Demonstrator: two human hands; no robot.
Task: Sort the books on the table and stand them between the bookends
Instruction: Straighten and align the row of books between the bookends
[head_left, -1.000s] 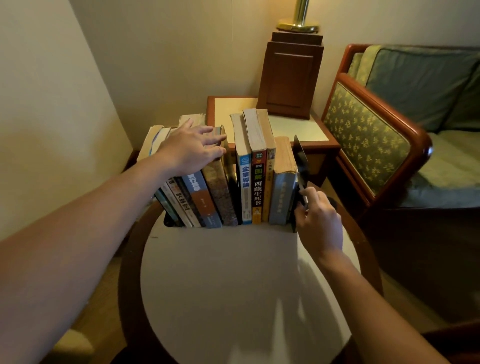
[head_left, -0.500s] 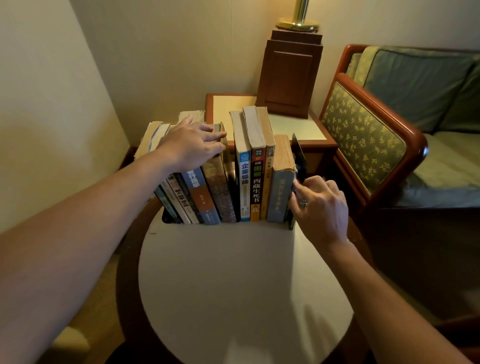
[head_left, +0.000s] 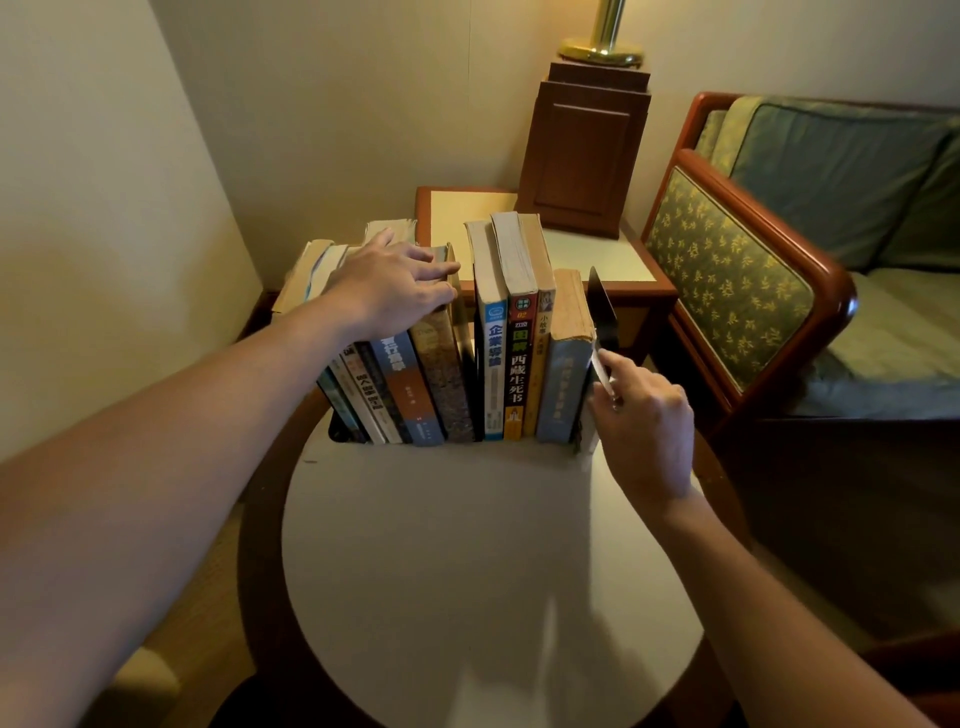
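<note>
The books stand in one row at the far side of the round table, spines toward me, the page edges yellowed. Four stand upright on the right: blue-white, orange-black, yellow and grey-blue. On the left I count at least five that lean leftward. My left hand rests on these, fingers straight. One black bookend stands just beside the grey-blue book. My right hand pinches a thin pale sheet there; what it is I cannot tell.

Books between black bookends — left ones leaning
</note>
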